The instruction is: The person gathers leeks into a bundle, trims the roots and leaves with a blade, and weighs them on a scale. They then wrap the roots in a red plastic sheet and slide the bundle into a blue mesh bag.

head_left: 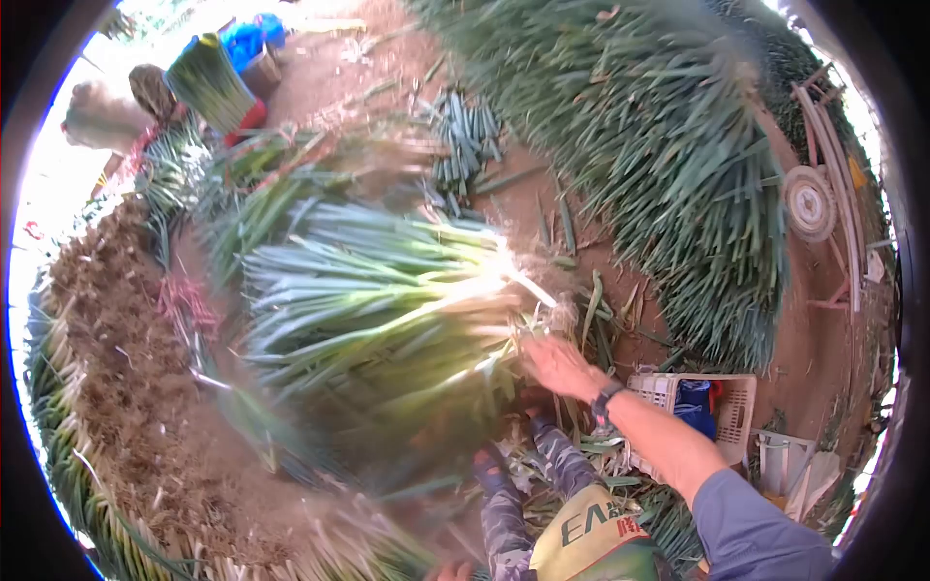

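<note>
A large heap of green onions (387, 281) lies in front of me, its green leaves fanned to the left and its white root ends to the right. At the lower root ends is my right hand (560, 366), wearing a dark wristwatch (607, 395). Its fingers look closed around the base of some yellowish-green stalks, though motion smears them. Those stalks and the leaves below them are blurred. Only a small part of my left hand (450, 572) shows at the bottom edge, beside blurred leaves; its fingers are mostly cut off.
A big stack of green onions (659, 165) fills the upper right. Another row (145, 416) lies roots up along the left. A plastic crate (736, 402) holding something blue stands right of my arm. Behind it is a cart wheel (809, 203). A bundle (208, 82) stands upper left.
</note>
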The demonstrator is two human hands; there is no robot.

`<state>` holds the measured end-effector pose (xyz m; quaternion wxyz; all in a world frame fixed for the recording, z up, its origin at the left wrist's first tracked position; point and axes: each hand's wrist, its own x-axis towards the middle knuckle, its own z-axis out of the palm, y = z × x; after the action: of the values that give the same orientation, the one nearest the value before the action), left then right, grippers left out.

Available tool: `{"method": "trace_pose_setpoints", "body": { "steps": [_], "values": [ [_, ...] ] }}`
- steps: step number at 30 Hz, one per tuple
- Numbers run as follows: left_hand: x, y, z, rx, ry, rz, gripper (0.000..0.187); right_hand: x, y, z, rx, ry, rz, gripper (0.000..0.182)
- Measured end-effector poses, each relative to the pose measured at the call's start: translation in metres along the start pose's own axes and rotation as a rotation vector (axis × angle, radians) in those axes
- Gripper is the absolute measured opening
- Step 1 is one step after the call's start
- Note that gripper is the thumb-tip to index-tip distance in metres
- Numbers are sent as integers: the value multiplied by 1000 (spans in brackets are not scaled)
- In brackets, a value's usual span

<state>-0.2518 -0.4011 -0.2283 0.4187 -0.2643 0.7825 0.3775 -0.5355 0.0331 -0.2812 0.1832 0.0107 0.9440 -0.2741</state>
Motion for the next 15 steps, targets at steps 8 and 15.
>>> {"method": "trace_pose_setpoints", "body": {
  "steps": [8,15],
  "values": [
    [27,38,79,36,18,0,40,155,68,64,-287,340,-317,37],
    [102,167,97,-39,41,31,39,182,68,54,-383,-154,-257,16]
  ]
}}
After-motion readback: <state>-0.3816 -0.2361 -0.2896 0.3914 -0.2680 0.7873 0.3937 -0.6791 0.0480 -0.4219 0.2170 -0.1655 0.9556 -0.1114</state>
